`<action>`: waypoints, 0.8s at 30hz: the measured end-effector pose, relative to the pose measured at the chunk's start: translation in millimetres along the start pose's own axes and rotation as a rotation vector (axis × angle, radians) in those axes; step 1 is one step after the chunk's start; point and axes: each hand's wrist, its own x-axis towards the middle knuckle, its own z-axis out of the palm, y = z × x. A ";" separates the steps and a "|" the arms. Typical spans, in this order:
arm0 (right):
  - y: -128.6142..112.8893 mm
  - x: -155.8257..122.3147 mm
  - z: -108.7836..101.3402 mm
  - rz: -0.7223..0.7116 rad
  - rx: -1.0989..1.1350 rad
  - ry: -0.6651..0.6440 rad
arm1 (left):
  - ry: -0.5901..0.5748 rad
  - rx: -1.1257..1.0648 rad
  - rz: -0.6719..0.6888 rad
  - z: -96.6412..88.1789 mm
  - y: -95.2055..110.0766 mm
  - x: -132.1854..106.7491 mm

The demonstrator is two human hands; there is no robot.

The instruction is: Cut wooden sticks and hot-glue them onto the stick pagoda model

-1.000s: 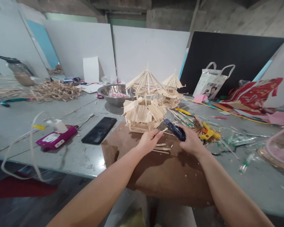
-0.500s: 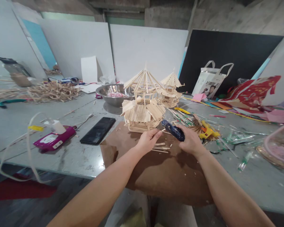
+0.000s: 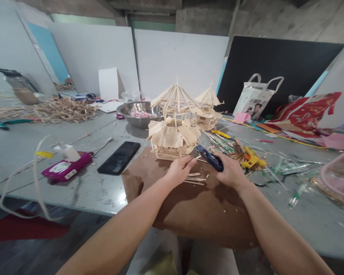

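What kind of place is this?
Likely a craft workshop: a pale stick-built wooden pavilion model, a heap of loose wooden sticks on the grey table, and a dark blue tool in the right hand.

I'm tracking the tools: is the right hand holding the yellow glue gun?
No, the right hand grips a dark blue tool, while the yellow glue gun lies on the table beside it.

right hand (image 3: 232, 172) nudged its blue tool (image 3: 210, 157) slightly toward the left hand (image 3: 180, 170).
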 end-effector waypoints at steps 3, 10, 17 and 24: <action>-2.3 0.4 -0.8 0.020 0.008 -0.009 | 0.000 0.011 -0.008 0.0 -0.5 0.1; -8.7 0.5 -1.4 0.052 0.021 -0.006 | 0.003 0.017 -0.019 0.4 -2.0 -0.1; -11.3 1.5 0.9 0.097 -0.021 -0.041 | 0.016 0.041 -0.036 0.7 -3.3 0.7; -9.9 0.9 5.4 0.122 -0.048 -0.046 | 0.015 0.089 -0.046 -0.4 -4.0 1.6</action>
